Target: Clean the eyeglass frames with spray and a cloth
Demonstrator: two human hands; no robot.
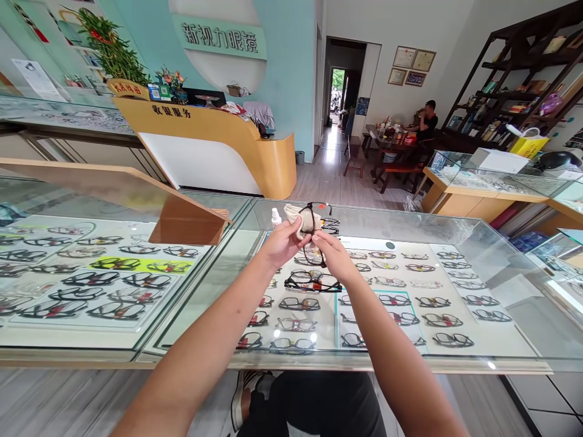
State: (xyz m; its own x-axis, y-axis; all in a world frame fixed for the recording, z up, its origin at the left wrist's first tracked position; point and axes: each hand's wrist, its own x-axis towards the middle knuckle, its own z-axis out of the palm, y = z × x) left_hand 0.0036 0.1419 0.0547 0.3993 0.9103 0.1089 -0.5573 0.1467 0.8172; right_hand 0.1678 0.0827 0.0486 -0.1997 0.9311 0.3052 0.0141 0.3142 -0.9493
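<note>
In an optician's shop, just above a glass display table (478,243), the left hand (283,243) pinches a pale cloth (298,220) around one lens of black glasses (315,254), while the right hand (336,256) closes on the frame, apparently to steady it.

Cloth (298,217): soft fabric, pale beige, matt, crumpled
Glasses (314,254) against it: dark frame, looks plastic, slight gloss; clear lenses
Second pair (313,281) on counter: black plastic frame, shiny
Counter (410,221): clear glass top, smooth, strongly reflective; pale matt trays beneath
Small bottle (276,217): white plastic
Slanted board (136,189): wood-look, smooth, satin
Front desk (268,152): yellow laminate, glossy
Floor (328,176): grey wood-grain planks, low sheen
Shelving (510,60): dark wood
</note>
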